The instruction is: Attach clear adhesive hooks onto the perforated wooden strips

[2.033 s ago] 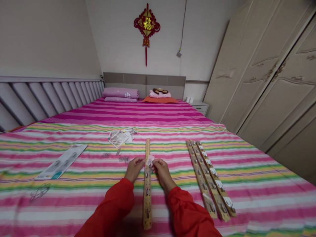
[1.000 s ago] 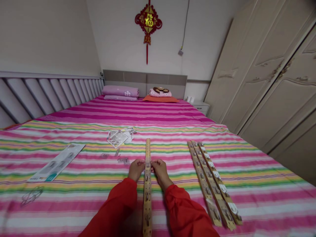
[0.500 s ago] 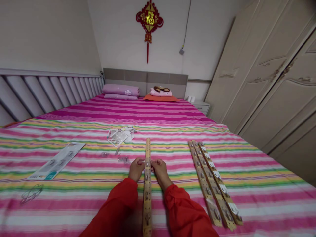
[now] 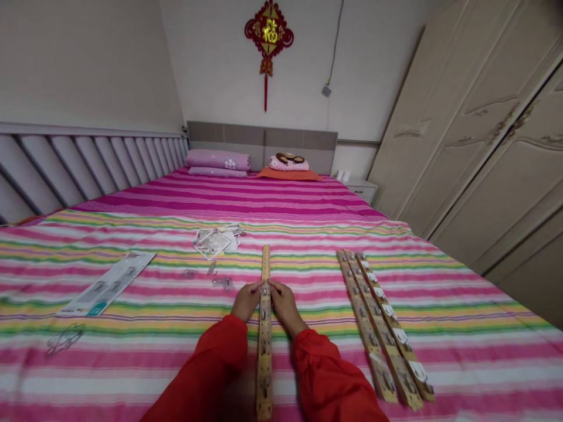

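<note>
A narrow wooden strip [image 4: 264, 366] with rows of small holes lies lengthwise before me on the bed. Several metal hooks on clear pads sit along its near part. At the farthest of these, a clear-backed hook [image 4: 265, 290], my left hand [image 4: 247, 300] pinches from the left and my right hand [image 4: 284, 303] from the right. Their fingertips almost meet over the strip and partly cover the pad. To the left lie small clear-packed hooks [image 4: 223, 283] and a pile of plastic packets and cards [image 4: 216, 240].
Three strips [image 4: 380, 328] with hooks lie side by side at right, the outermost with white hooks. At left are a packaging card with hooks [image 4: 108, 285] and a clear crumpled piece [image 4: 65, 339]. Pillows [image 4: 219, 159] rest by the headboard; wardrobes [image 4: 479, 140] stand on the right.
My fingertips have come closer together over the strip, at the far edge of the hook's pad. The view has shifted slightly; the other things lie as before.
</note>
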Demonstrator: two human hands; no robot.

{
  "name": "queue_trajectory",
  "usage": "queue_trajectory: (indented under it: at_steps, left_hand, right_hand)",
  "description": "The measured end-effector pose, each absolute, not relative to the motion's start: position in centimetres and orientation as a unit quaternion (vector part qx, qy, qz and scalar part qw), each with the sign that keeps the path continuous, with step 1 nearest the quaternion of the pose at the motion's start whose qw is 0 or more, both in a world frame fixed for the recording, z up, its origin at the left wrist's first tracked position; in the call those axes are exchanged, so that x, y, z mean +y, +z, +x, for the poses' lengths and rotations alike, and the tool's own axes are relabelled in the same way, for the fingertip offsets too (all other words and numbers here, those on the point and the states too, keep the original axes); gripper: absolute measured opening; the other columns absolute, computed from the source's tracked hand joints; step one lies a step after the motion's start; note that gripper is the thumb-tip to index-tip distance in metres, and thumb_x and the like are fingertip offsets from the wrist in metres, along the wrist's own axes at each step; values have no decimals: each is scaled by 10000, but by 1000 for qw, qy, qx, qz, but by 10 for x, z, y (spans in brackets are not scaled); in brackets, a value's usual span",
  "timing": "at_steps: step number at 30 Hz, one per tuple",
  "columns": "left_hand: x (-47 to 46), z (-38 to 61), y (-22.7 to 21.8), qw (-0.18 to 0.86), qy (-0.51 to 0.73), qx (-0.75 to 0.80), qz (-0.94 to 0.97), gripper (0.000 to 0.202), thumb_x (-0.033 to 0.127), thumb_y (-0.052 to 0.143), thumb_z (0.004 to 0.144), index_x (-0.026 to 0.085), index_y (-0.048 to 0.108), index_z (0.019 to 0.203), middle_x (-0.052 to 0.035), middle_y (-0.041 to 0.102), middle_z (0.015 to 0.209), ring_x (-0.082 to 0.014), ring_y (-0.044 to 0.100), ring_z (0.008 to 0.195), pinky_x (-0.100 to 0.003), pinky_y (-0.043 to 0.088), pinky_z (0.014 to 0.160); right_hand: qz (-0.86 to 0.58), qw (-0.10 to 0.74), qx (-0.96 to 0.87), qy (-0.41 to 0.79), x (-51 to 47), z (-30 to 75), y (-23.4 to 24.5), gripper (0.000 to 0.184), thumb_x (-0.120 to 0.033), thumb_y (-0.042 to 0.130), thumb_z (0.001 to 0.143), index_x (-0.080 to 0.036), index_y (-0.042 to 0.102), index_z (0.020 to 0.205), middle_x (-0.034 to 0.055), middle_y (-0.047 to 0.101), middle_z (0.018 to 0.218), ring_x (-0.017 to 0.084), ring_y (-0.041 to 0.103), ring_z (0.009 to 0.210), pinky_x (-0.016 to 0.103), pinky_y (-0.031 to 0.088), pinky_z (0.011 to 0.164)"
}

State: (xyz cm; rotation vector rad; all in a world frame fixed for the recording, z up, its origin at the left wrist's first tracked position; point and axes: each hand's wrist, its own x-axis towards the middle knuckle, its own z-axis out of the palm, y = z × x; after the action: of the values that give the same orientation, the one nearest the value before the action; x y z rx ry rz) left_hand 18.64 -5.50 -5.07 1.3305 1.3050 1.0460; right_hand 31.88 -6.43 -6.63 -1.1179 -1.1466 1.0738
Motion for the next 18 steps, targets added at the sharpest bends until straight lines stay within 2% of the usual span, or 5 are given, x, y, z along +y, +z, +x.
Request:
queue_trajectory:
  at_steps: [4,7,12,16,18]
  left_hand:
    - [-55,186,-51,474,432,531,554,423,312,629,683,139,705,1061,-60,739,893,-198,641,796,-293,501,712]
    - [-55,188,-51,494,436,539,525,459,291,625,691,123,676,1115,-39,719,779,-157,606,668,-259,476,624]
    - [-58,192,-50,523,462,544,466,551,251,653,675,95,605,1202,87,443,451,-76,405,443,-201,334,461]
    - [-59,193,-50,512,467,559,455,417,284,676,657,102,690,1032,63,484,479,-75,416,467,-203,342,479]
    - [-59,192,-51,510,461,557,466,316,349,674,647,103,729,838,26,539,507,-91,450,496,-216,363,496]
  right_hand:
    - [-481,564,-497,451,-63,319,-67,310,-356,592,740,-219,745,972,35,708,724,193,596,625,281,463,506]
    - [-471,564,-473,486,-65,318,-65,374,-373,587,741,-204,716,1048,10,666,636,170,557,551,271,440,484]
    - [-458,584,-401,537,-70,316,-60,569,-369,622,707,-165,576,1237,-72,503,492,110,419,404,236,359,413]
    - [-457,582,-415,530,-70,315,-57,350,-479,594,711,-165,675,841,-66,466,449,95,376,375,224,305,377]
    - [-462,576,-433,517,-69,314,-56,363,-530,572,715,-183,602,613,-61,443,419,91,365,364,222,286,368]
